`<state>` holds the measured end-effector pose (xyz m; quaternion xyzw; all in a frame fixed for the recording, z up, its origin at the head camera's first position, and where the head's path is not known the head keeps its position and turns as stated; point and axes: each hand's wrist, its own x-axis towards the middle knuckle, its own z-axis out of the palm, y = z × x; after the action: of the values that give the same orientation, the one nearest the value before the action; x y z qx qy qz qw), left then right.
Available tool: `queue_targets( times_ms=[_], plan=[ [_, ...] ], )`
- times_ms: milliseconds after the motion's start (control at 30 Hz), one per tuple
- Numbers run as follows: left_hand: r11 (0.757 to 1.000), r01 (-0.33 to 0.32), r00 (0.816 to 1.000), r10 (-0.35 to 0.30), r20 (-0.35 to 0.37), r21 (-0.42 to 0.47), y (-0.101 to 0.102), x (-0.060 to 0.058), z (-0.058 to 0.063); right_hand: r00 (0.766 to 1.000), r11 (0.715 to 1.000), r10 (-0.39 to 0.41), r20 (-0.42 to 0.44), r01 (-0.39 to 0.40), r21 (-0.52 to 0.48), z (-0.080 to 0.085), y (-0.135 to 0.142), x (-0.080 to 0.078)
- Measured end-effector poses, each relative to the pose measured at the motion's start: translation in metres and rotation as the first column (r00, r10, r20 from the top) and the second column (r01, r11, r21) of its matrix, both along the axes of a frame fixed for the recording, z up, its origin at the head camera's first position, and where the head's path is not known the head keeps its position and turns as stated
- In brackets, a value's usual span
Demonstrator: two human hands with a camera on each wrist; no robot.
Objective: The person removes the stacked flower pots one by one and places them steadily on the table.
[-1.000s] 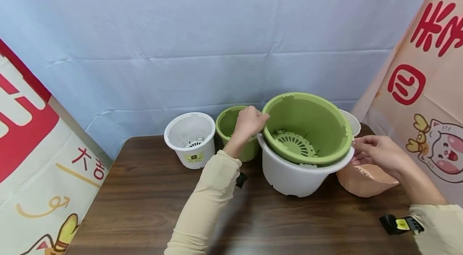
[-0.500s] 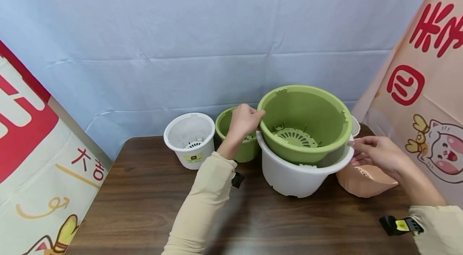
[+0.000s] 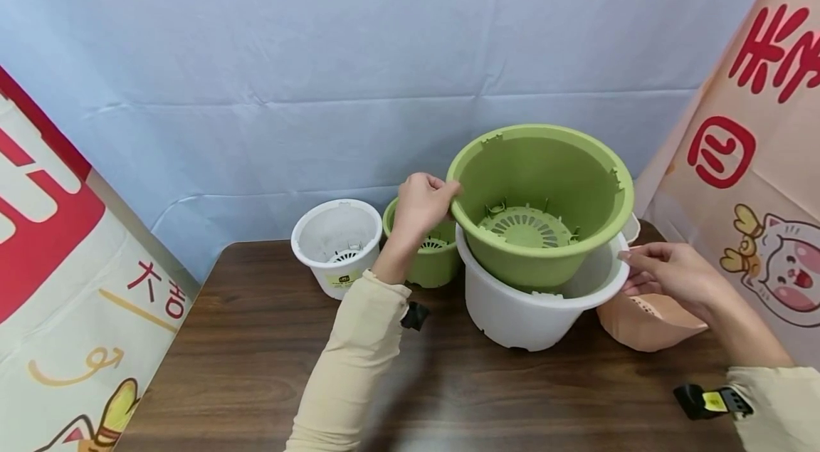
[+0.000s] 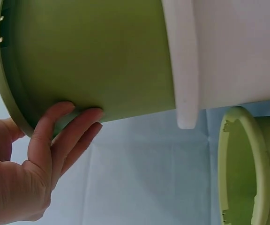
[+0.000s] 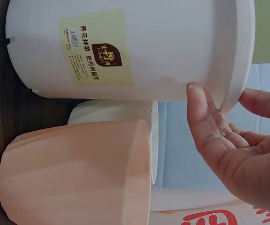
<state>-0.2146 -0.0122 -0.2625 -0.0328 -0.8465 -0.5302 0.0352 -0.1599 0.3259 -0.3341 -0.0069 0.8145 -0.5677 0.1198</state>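
A large green flowerpot [image 3: 538,224] with a slotted base is raised partly out of a large white flowerpot [image 3: 519,320], its lower part still inside. My left hand [image 3: 424,206] pinches the green pot's left rim; in the left wrist view the fingers [image 4: 62,136] lie against its outer wall beneath the lip. At the white pot's right rim, my right hand [image 3: 669,274] pinches the edge between thumb and fingers. The right wrist view shows a yellow-green label [image 5: 97,49] on the white pot's side.
Left of the large pots stand a small white flowerpot [image 3: 339,245] and a small green flowerpot [image 3: 435,267]. A peach faceted pot [image 3: 647,327] and a white scalloped pot [image 3: 631,228] sit at the right. Beneath is a dark wooden table [image 3: 256,366], with a pale cloth backdrop [image 3: 359,67] behind.
The green pot has risen out of the white pot, lifted by my left hand, which moved up and slightly left. My right hand stays on the white rim.
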Motion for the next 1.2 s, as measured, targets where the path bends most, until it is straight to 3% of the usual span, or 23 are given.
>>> queue_targets(
  times_ms=[433, 867, 1200],
  plan=[
    [0.988, -0.027, 0.999, 0.033, -0.033, 0.149, -0.013, 0.004, 0.012, 1.000, 1.000, 0.000, 0.009, 0.000, 0.022, 0.002, -0.001, 0.001],
    [0.941, -0.039, 0.996, 0.063, -0.061, 0.336, -0.029, 0.007, 0.028, 1.000, 0.998, 0.011, 0.015, -0.012, 0.054, 0.003, -0.002, 0.001],
    [0.918, -0.077, 0.989, 0.120, -0.087, 0.390, -0.055, 0.018, 0.045, 1.000, 0.999, 0.015, 0.000, -0.015, 0.052, 0.003, -0.002, 0.001]
  ],
)
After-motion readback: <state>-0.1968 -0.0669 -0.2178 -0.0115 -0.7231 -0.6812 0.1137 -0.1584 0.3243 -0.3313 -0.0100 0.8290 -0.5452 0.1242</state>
